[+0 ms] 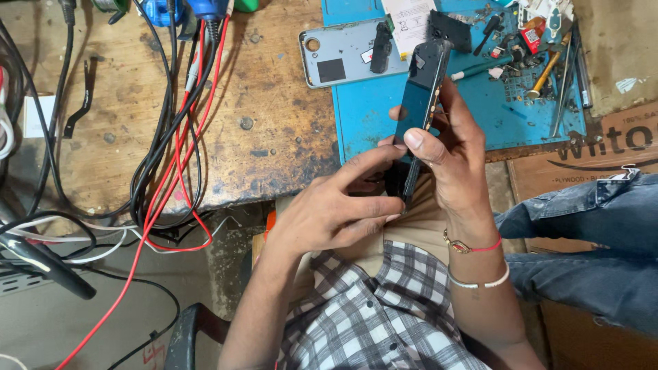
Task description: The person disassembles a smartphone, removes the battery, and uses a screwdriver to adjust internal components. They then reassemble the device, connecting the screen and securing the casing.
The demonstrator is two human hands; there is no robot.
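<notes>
Phone [419,103] held on edge over the bench's near edge, at the near-left corner of the blue mat [439,113]. Right hand [456,154] clamps its upper half, thumb across the front, wrist bent back toward the body. Left hand [336,209] pinches the lower end, index finger out along the edge. Grey back cover [343,58] lies flat at the mat's left edge. Tools [541,62] crowd the mat's far-right corner; cables [175,137] drape over the bench's left near edge. Bare wood between cables and mat.

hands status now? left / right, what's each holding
Left hand: grip closed on the lower end of the opened phone, fingertips pinching it.
Right hand: grip closed around the same phone, thumb on its edge.
</notes>
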